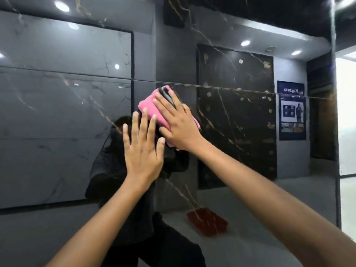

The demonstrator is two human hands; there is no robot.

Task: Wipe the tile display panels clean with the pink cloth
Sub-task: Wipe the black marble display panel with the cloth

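Note:
A glossy dark tile display panel (240,132) with gold veins fills the view and mirrors the room. A thin horizontal joint line (77,74) crosses it. My right hand (179,126) lies flat with straight fingers on the folded pink cloth (149,105), pressing it against the panel just below the joint. My left hand (142,147) rests flat on the panel beside the cloth, fingers spread and pointing up, its fingertips at the cloth's lower left edge. Part of the cloth is hidden under my right palm.
The panel's right edge (336,132) runs vertically, with a bright room beyond it. In the reflection I see a person in dark clothes, ceiling lights, a blue poster (291,110), other tile panels and a red tray (207,221) on the floor.

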